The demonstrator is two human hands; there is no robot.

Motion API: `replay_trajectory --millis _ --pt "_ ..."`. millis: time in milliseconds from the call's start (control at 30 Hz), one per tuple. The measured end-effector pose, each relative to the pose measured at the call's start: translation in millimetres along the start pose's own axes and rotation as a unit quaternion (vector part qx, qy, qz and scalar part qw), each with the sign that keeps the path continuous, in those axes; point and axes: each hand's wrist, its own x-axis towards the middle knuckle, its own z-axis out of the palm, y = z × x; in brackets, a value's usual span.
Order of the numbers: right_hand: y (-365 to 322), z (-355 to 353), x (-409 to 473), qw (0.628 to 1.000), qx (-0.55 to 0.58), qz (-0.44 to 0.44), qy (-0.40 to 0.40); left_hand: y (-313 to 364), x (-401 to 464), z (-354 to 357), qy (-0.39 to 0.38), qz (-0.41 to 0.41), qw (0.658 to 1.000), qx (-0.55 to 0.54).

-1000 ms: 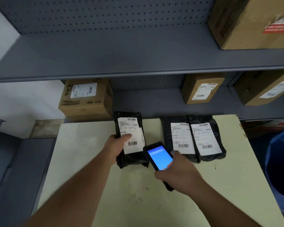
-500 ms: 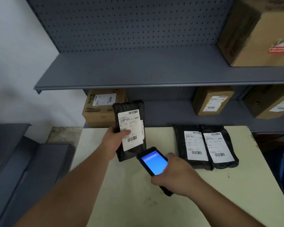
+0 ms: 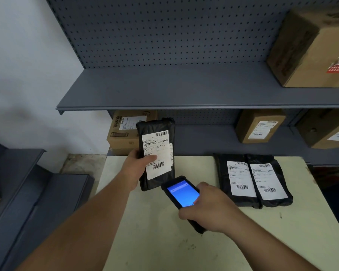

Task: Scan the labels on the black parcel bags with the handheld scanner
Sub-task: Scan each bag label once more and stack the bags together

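Observation:
My left hand (image 3: 138,167) grips a black parcel bag (image 3: 160,184) by its left edge and holds it nearly upright above the table, its white label (image 3: 159,151) facing me. My right hand (image 3: 207,209) holds the black handheld scanner (image 3: 181,193), whose blue screen is lit; its top end sits just below the lifted bag. Two more black parcel bags (image 3: 234,178) (image 3: 270,180) lie side by side on the pale table (image 3: 164,241) to the right, with their white barcode labels facing up.
Grey metal shelving (image 3: 184,98) with a pegboard back stands behind the table. Cardboard boxes (image 3: 123,133) (image 3: 259,126) (image 3: 311,47) sit on its shelves. A grey unit (image 3: 27,192) lies to the left. The table's right edge (image 3: 321,192) borders something blue.
My left hand has lifted the black parcel bag off the table and raised it upright. My right hand with the scanner has stayed just below it. My view has turned left.

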Motion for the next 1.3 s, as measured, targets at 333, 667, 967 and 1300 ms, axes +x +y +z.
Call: replay_trajectory --millis 333,667,967,1300 --pt "-0.3 6.4 -0.6 1.0 -0.004 0.005 0.002 -5.5 -0.2 -2.9 -0.008 0.005 1.0 -0.007" --pt "6.8 5.4 -1.4 1.0 -0.001 0.007 0.005 -12.5 -1.4 0.0 -0.001 -0.001 1.0 -0.002" --pt "29.0 -7.6 -0.9 1.0 0.012 0.019 0.018 -18.6 -1.2 26.3 -0.007 -0.016 1.0 0.012" --pt "78.7 -41.5 -5.7 0.997 0.042 0.058 0.043 -35.0 0.0 97.8 -0.029 -0.057 0.998 0.013"
